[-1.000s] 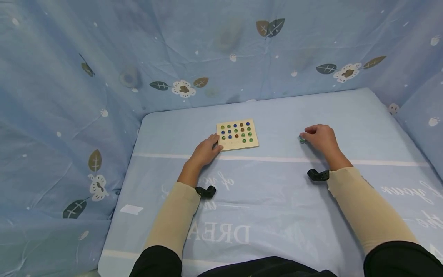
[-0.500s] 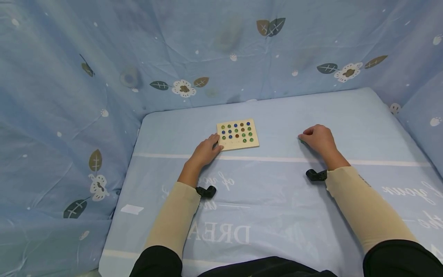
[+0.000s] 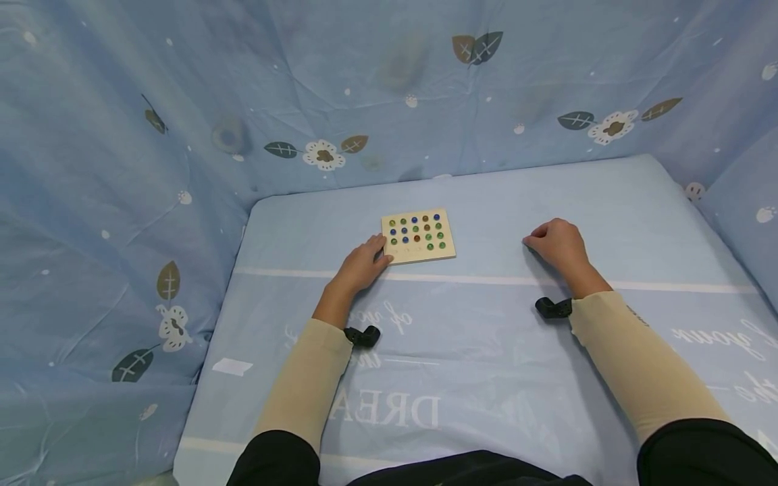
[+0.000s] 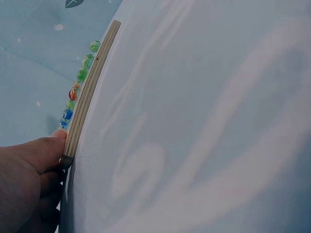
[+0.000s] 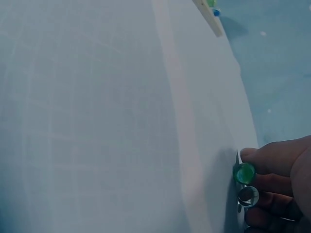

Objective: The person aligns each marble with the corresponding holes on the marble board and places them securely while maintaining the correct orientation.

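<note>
A pale wooden board (image 3: 419, 254) lies on the cloth-covered table, with rows of green, blue, amber and red-brown marbles in its hollows. My left hand (image 3: 360, 263) holds its left end, the thumb at the near corner and the fingers along the side. To the right of the board, my right hand (image 3: 558, 244) is low over the table, fingertips drawn together. In the right wrist view a green marble (image 5: 244, 173) and a clear marble (image 5: 248, 196) sit at those fingers, beside a thin shiny edge (image 5: 237, 159). I cannot tell whether the fingers pinch a marble.
Light blue cloth with white lettering (image 3: 395, 409) covers the table. A patterned blue curtain (image 3: 365, 88) rises behind it and at both sides. A white paper patch (image 3: 231, 366) lies at the left. Each wrist carries a black camera, such as the left camera (image 3: 363, 336).
The green marbles that showed under the right fingertips are now hidden from the head view. The right hand has shifted slightly left. The left hand and board stay as they were.
</note>
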`<act>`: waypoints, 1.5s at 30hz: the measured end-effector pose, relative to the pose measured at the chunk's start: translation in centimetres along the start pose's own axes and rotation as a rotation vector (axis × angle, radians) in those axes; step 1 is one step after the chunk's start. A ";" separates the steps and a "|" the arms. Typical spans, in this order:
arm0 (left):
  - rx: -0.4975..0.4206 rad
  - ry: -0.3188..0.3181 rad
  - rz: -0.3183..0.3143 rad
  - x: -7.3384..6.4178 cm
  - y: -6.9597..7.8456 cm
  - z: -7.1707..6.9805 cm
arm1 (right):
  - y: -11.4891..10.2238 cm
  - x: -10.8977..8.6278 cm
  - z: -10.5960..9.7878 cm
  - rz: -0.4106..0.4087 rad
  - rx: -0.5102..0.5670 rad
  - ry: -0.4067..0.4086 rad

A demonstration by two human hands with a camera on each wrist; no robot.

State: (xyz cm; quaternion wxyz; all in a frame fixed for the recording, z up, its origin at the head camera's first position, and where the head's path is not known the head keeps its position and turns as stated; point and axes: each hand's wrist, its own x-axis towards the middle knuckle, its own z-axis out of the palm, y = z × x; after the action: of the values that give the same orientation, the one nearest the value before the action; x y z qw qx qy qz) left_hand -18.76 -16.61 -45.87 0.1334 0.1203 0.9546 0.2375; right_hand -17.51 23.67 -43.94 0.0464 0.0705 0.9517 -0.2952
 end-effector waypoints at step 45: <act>-0.031 0.042 0.019 0.1 0.6 -0.3 | -7.9 0.3 5.0 -0.183 0.120 0.071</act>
State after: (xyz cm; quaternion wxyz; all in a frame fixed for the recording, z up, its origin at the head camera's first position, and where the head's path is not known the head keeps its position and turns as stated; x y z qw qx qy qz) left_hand -18.79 -16.18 -45.38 0.1128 0.1220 0.9523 0.2560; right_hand -18.87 14.40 -43.67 -0.0189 -0.0036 0.9358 -0.3521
